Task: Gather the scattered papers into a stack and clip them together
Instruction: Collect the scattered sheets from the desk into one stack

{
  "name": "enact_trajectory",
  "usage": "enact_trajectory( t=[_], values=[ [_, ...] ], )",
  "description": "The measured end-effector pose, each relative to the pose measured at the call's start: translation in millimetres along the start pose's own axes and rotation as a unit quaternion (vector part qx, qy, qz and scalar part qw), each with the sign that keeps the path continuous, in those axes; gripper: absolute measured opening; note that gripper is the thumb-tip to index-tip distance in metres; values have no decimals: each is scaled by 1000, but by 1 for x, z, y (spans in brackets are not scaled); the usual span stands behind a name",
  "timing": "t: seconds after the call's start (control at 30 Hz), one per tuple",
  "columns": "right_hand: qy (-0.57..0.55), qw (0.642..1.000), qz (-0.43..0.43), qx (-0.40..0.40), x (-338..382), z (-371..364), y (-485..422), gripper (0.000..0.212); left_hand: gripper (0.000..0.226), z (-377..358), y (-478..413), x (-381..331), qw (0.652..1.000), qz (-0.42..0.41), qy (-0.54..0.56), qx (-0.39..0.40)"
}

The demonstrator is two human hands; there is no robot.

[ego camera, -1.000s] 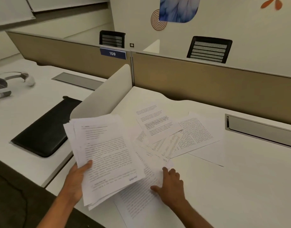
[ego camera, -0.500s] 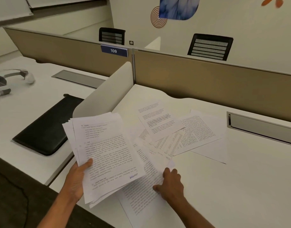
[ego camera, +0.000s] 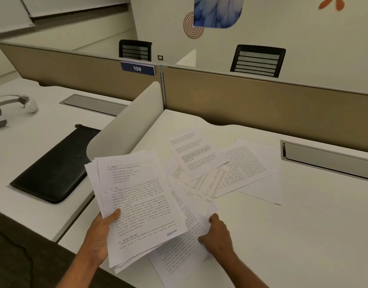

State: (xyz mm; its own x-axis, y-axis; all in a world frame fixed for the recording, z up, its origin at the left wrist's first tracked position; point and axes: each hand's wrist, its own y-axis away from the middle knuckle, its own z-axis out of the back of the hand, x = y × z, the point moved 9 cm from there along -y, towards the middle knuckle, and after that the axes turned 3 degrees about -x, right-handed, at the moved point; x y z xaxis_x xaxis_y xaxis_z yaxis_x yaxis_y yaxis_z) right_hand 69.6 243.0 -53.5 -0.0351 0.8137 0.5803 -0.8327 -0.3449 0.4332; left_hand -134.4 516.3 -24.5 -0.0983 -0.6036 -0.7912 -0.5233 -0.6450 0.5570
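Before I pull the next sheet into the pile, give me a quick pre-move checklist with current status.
1. Grip of left hand on the white printed paper stack: ok, thumb on top.
2. Stack edges squared: not ok, sheets are fanned.
3. Grip of right hand on the nearest loose printed sheet: ok, it appears to pinch the sheet's right edge.
4. All papers gathered: not ok, several overlapped sheets lie farther back on the white desk.
5. Clip within reach: cannot tell, none visible.
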Motion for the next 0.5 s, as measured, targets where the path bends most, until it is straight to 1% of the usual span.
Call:
enact_trajectory(
  t=[0.07,0.17,0.23,0.3,0.37,0.4,0.43,0.5],
  values=[
    [-103,993,-49,3,-19,6,-1,36,37,-1,-2,-1,1000,2,4,0],
    [-250,963,-106,-8,-48,23,-4,24,35,-4,-2,2,1000,16,3,7],
    [-336,933,-125,-37,-67,42,-8,18,35,-12,0,7,999,34,2,29],
    [-413,895,-140,-89,-86,68,-11,13,38,-22,3,12,998,49,-1,49],
    [-466,865,-138,-125,-101,89,-12,15,41,-29,4,18,997,57,-7,57],
    [-480,858,-137,-123,-105,92,-11,19,40,-32,4,21,996,61,-10,59],
    [-482,859,-137,-106,-106,92,-9,22,40,-36,4,24,996,64,-13,61],
    [-447,881,-143,-68,-110,84,-6,27,39,-43,4,27,996,63,-25,66]
  ],
)
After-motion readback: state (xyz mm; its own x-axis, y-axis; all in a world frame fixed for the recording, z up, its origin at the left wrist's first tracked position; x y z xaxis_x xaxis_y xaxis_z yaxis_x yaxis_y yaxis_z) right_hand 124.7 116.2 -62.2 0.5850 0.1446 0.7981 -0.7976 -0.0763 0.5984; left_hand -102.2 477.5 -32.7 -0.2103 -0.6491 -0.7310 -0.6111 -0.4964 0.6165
